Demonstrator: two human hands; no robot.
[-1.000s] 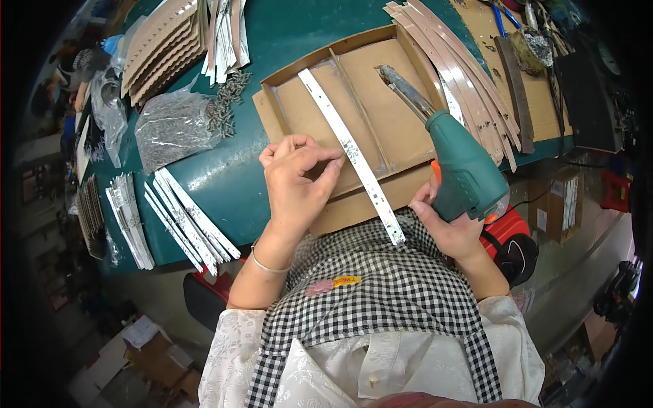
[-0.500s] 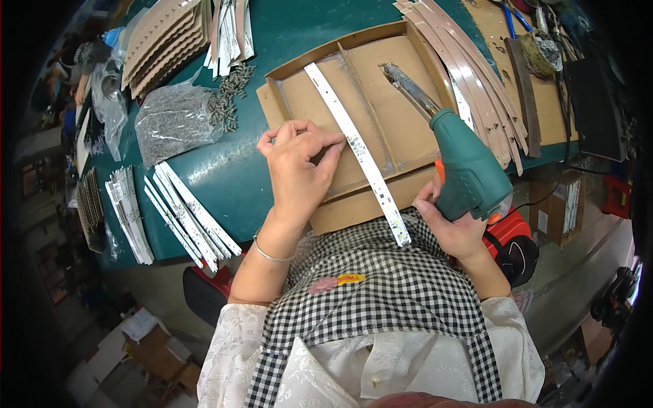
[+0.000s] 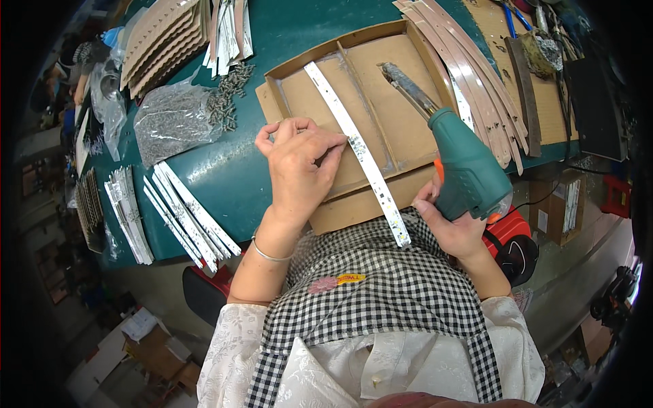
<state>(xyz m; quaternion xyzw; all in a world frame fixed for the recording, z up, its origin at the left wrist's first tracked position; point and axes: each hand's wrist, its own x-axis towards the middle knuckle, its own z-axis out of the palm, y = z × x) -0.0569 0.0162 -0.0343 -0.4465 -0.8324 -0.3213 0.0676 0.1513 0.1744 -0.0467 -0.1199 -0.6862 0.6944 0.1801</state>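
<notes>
In the cardboard tray (image 3: 320,102), left hand (image 3: 299,163) pinches the white strip (image 3: 354,146) — right hand (image 3: 456,228) grips the drill (image 3: 462,170).

Green drill (image 3: 468,170) — white strip (image 3: 357,149)

bare green tabletop (image 3: 299,41) open between screw bag (image 3: 173,119) and cardboard tray (image 3: 381,95), strip bundles (image 3: 183,214) crowding the left

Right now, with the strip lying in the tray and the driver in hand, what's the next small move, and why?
Probably swing the driver tip over to the strip. The right hand grips it, but its tip rests on bare cardboard of the tray, apart from the strip, while the left hand fingertips pinch at the strip's edge.
</notes>
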